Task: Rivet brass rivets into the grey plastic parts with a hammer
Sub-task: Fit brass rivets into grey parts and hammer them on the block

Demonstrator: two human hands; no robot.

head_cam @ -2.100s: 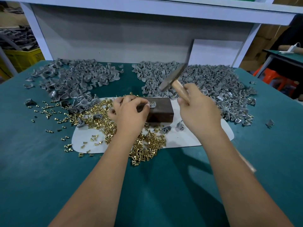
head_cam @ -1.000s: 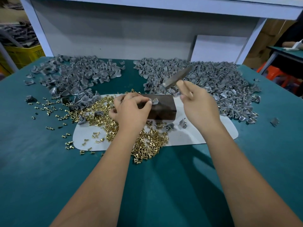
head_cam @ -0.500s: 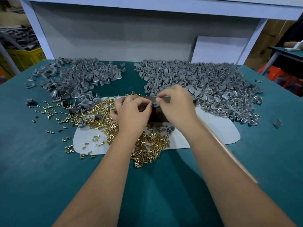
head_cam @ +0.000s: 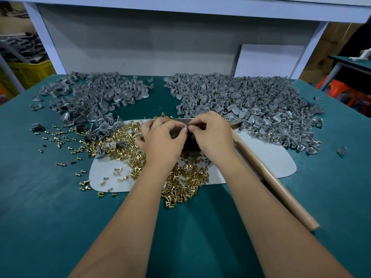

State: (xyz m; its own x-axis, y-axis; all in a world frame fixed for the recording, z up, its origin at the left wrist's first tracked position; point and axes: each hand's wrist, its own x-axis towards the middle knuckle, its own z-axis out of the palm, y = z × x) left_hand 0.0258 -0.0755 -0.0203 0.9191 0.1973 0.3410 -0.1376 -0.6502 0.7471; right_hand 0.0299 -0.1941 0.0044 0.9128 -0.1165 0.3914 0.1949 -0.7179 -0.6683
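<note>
Hands: the left hand (head_cam: 162, 137) and the right hand (head_cam: 210, 135) meet fingertip to fingertip at the centre of the frame, above a dark block (head_cam: 188, 144); both forearms reach in from the bottom edge.
Grip: both hands pinch one small grey part (head_cam: 186, 126) between thumb and fingers; it is too small to tell whether a rivet sits in it.
Hammer: the hammer (head_cam: 269, 177) lies on the table, released, its wooden handle running from just right of the right wrist down toward the lower right of the frame; its head is mostly hidden behind the right hand.
Rivets: loose brass rivets (head_cam: 184, 183) lie heaped under and below the hands, with more scattered to the left across the table.
Grey parts: one large pile (head_cam: 251, 105) fills the upper right of the frame, some pieces showing brass; a second pile (head_cam: 94, 97) sits at upper left, with a few strays trailing down among the rivets.
Mat: a pale rounded mat (head_cam: 271, 157) lies under the block and much of the rivet heap.
Table: a teal-covered table (head_cam: 60, 227) carries everything.
Background: a white frame with a grey back panel (head_cam: 160, 47) stands behind the piles; a yellow crate (head_cam: 30, 72) shows at far left.
</note>
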